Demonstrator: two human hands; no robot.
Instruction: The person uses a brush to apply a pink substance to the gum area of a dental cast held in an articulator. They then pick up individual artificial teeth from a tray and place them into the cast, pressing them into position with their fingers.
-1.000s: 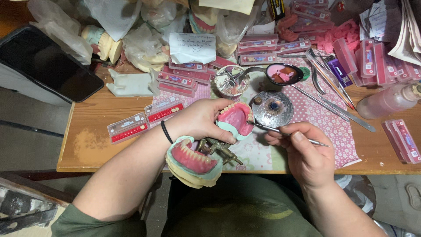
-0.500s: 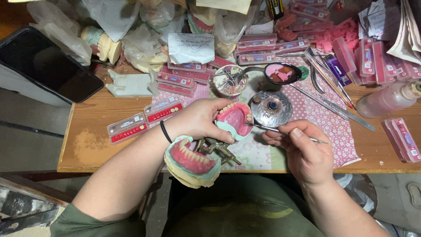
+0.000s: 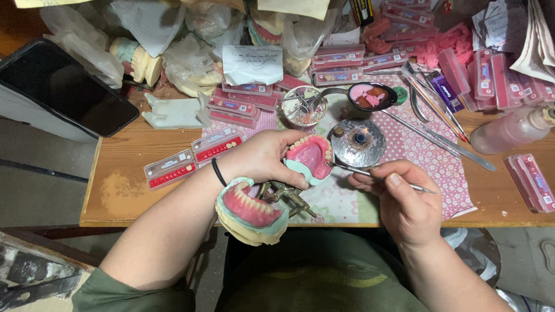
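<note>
**Working on pink false teeth at a messy table**

Left hand wrapped around a metal hinge frame, fingers closed tight on it. On the top part of the frame, a pink set of false teeth on a pale green base, tipped up and facing the camera. On the bottom part, a second pink set on a cream base, hanging just past the table edge, over the lap. A black band around the left wrist.

Right hand pinching a thin metal tool between thumb and fingers, like holding a pencil. Tool tip touching the right edge of the top pink set. Other end of the tool sticking out to the right, past the hand.

Just behind both hands, a round shiny metal dish with a small dark spot in the middle, sitting on a pink dotted cloth. Behind that, a big spoon with pink stuff in it, and a small round cup full of metal bits.

More long metal tools lying on the cloth to the right. Near them, a cloudy bottle on its side. Lots of little red and clear boxes spread over the table, some near the left arm. A dark phone at the far left corner. Plastic bags and white plaster blocks piled along the back.
</note>
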